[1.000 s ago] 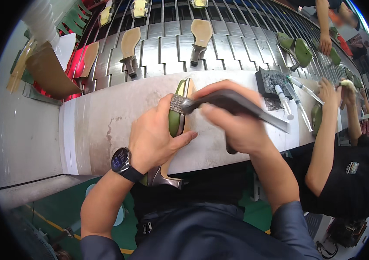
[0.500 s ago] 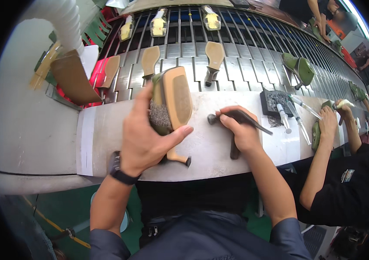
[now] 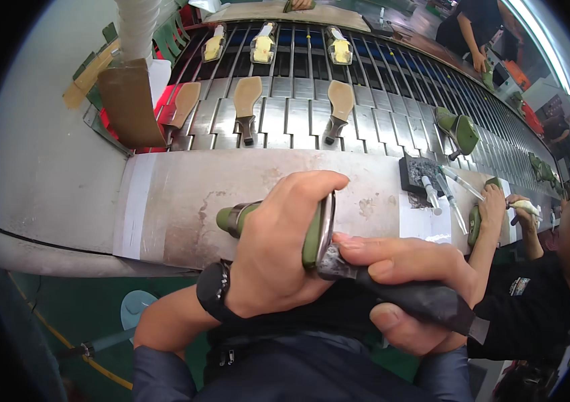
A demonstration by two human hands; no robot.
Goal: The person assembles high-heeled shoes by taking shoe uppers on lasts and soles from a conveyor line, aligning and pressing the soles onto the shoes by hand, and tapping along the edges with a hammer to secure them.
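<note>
The left hand (image 3: pixel 278 258) is gripping a green shoe (image 3: pixel 311 234), fingers wrapped over its edge, holding it just above the near rim of the grey worktop (image 3: pixel 184 194), at about six o'clock in the view. The shoe's heel (image 3: pixel 231 218) is pointing toward nine o'clock. The right hand (image 3: pixel 412 281) is clamping a dark-handled tool (image 3: pixel 419 298), pressing its tip against the shoe's sole edge, so both hands are meeting at the shoe. At twelve o'clock, tan soles (image 3: pixel 248 100) are lying on the slatted conveyor (image 3: pixel 372 127). At three o'clock, another person's hand (image 3: pixel 492 204) is holding a green shoe (image 3: pixel 474 224).
</note>
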